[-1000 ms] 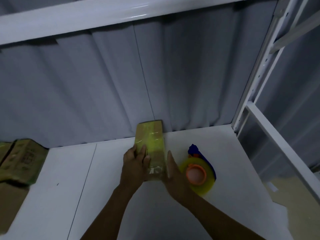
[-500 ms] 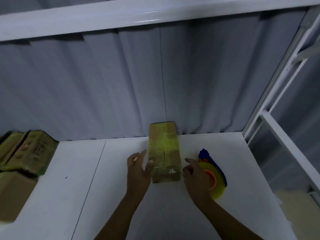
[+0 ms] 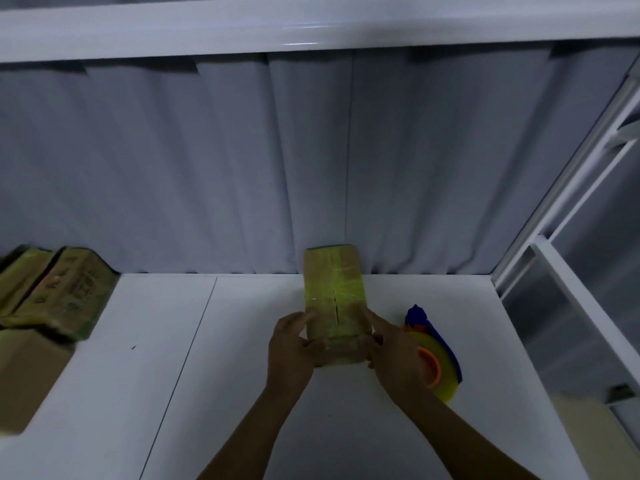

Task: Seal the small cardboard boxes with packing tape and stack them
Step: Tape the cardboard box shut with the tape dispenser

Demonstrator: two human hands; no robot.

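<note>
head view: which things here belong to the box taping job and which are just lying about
Job: taped box held by left hand and right hand; tape dispenser; stacked boxes at left.
Just there: grey curtain; white shelf beam; table.

Both hands are again on the cardboard box (image 3: 334, 289). 0.5 s earlier the left hand (image 3: 294, 348) touches only the left side of the box with its thumb, and the right hand (image 3: 391, 348) is apart from the box, over the tape dispenser (image 3: 433, 362). Now the left hand grips the near left corner, with the thumb on the near end face. The right hand holds the near right corner, with 1 finger along the right edge, and more of the dispenser shows.
</note>
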